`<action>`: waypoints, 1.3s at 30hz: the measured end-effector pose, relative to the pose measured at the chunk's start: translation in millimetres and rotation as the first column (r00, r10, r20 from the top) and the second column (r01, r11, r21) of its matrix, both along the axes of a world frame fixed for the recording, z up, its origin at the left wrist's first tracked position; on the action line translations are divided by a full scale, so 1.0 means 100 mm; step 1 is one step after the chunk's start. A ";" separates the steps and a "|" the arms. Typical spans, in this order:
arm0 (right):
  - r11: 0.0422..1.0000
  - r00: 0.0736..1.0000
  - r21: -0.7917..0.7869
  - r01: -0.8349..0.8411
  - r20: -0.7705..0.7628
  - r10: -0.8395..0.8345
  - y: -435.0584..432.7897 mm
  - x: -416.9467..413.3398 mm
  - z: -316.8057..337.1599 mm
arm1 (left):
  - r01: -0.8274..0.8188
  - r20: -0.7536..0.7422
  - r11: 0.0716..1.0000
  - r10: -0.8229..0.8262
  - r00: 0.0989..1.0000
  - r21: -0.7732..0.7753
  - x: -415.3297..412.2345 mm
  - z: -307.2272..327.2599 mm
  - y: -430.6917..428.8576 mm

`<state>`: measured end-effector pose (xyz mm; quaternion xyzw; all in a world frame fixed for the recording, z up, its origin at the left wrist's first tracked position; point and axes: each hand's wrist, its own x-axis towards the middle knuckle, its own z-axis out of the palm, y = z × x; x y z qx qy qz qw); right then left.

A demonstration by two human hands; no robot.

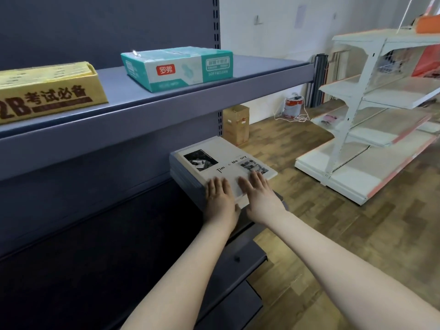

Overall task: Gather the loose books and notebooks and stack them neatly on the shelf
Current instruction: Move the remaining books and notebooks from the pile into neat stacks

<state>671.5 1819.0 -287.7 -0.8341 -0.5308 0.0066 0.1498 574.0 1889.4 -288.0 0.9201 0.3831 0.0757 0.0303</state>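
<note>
Pressing flat on the top notebook, both hands lie side by side with straight fingers, gripping nothing: left hand on its near-left corner, right hand just beside it, a narrow gap between. I note that notebook caps a stack on the lower grey shelf (cover lettering partly legible). Above the stack, on the upper shelf: teal box, yellow 2B box further left. Behind the stack, a brown carton.

Wood-pattern floor spreads right of my right hand. Farther right stands a white shelving unit; beyond the hand, a pale wall behind a cardboard box.
</note>
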 end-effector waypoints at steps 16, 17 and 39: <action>0.998 0.998 0.057 -0.007 0.066 0.003 0.27 0.06 -0.15 | 0.029 0.140 0.998 -0.037 0.989 0.054 0.02 -0.11 0.29; 0.999 0.998 0.053 -0.006 0.061 0.003 0.27 0.06 -0.15 | 0.037 0.156 0.998 -0.045 0.987 0.053 0.01 -0.11 0.29; 0.997 0.995 -0.035 -0.074 0.065 0.077 0.04 -0.26 -0.07 | 0.050 -0.047 0.998 -0.052 0.998 -0.041 -0.29 0.05 0.33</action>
